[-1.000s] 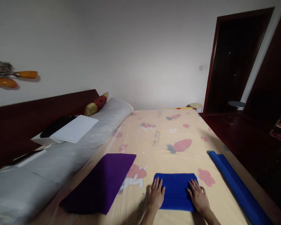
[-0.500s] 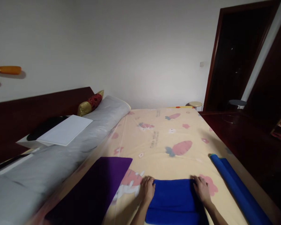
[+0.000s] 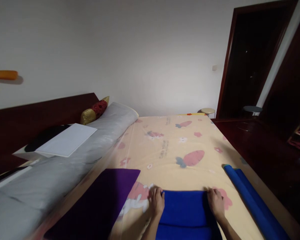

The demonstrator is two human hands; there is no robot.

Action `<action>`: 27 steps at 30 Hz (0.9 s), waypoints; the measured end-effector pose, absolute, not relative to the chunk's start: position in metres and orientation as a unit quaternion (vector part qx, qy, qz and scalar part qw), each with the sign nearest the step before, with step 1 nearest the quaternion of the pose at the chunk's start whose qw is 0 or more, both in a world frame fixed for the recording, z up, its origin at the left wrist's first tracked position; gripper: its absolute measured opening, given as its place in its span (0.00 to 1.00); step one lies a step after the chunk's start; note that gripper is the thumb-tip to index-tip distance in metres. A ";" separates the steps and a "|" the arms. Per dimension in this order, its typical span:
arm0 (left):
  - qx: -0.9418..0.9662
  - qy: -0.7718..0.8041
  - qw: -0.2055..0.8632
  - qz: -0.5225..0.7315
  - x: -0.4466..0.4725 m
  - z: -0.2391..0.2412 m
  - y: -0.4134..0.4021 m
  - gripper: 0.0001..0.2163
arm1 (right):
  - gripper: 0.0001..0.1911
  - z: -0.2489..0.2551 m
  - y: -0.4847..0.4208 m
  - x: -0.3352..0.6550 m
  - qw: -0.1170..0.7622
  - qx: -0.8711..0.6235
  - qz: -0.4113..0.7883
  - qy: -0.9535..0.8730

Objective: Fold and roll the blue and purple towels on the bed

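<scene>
A folded blue cloth (image 3: 185, 209) lies on the bed in front of me, with a crease across its nearer part. My left hand (image 3: 158, 200) is closed on its far left corner, fingers curled over the edge. At the opposite far corner, my right hand (image 3: 216, 202) pinches the cloth, also with bent fingers. The fingertips of both hands are partly hidden. To the left lies a flat purple cloth (image 3: 107, 196), apart from my left hand. A long blue piece of rolled or folded fabric (image 3: 252, 200) rests along the right side of the bed.
The bed (image 3: 165, 173) has a cream sheet with strawberry and flower prints. A grey bolster (image 3: 100, 140) runs along the headboard (image 3: 52, 105), with a flat white box (image 3: 67, 140) on it and a red-gold cushion (image 3: 95, 111) behind. Two stools (image 3: 208, 111) stand beyond the bed.
Both hands stay at the far corners, their fingers a little more curled. The crease across the blue cloth looks straighter. The view has shifted slightly.
</scene>
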State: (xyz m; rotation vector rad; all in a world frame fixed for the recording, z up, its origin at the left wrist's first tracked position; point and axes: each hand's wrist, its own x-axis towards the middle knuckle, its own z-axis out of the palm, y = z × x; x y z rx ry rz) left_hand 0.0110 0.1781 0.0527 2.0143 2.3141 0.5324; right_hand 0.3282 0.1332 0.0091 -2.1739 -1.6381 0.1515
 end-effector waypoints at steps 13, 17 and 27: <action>0.849 0.490 0.196 -0.006 0.015 0.056 0.144 0.34 | 0.39 0.022 0.116 0.303 0.101 -0.572 0.249 -0.775; 0.795 0.599 0.092 0.007 -0.037 0.052 0.143 0.26 | 0.32 0.007 0.104 0.352 0.121 -0.633 0.178 -0.743; 0.809 0.542 -0.063 0.219 0.007 0.054 0.103 0.22 | 0.25 0.044 0.071 0.292 0.122 -0.604 0.134 -0.776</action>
